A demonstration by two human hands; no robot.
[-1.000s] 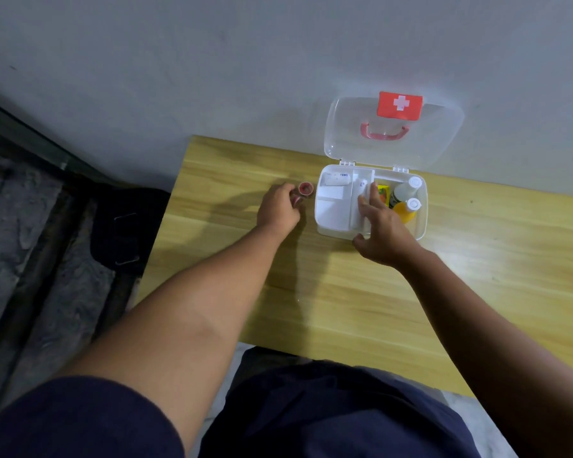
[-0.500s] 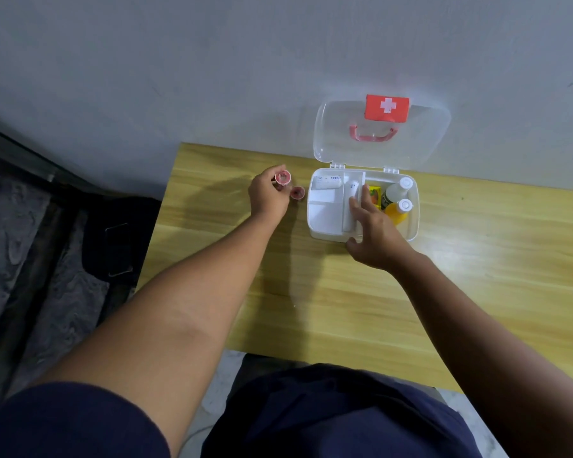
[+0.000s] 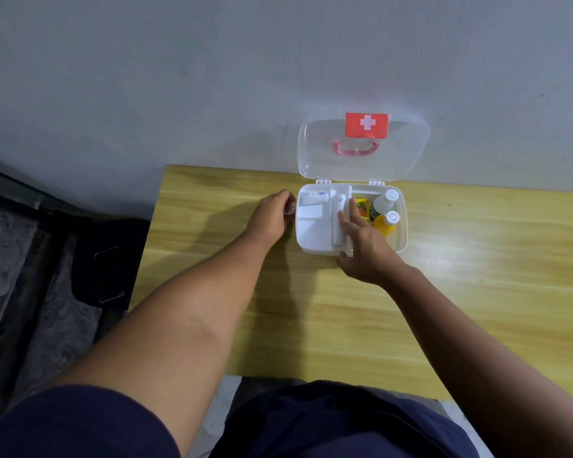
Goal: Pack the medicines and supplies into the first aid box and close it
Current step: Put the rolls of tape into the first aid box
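Observation:
The white first aid box (image 3: 401,233) stands on the wooden table against the wall, its clear lid (image 3: 407,153) with a red cross label upright. Inside lie a white tube (image 3: 315,198), a yellow packet (image 3: 363,206), a white bottle (image 3: 382,203) and an orange bottle (image 3: 386,223). My right hand (image 3: 364,246) grips the box at the front, fingers on the white tray's (image 3: 311,226) right edge, thumb outside. Just left of the box, my left hand (image 3: 272,216) is closed around a small red round container (image 3: 290,209); most of it is hidden.
The wooden table (image 3: 477,276) ends about a hand's width left of my left hand. Beyond that edge a dark bag (image 3: 110,259) lies on the floor. The grey wall rises directly behind the box lid.
My left hand lifted one small red container, then came down beside the box and closed over the spot where a second one lay. My right hand stayed on the box.

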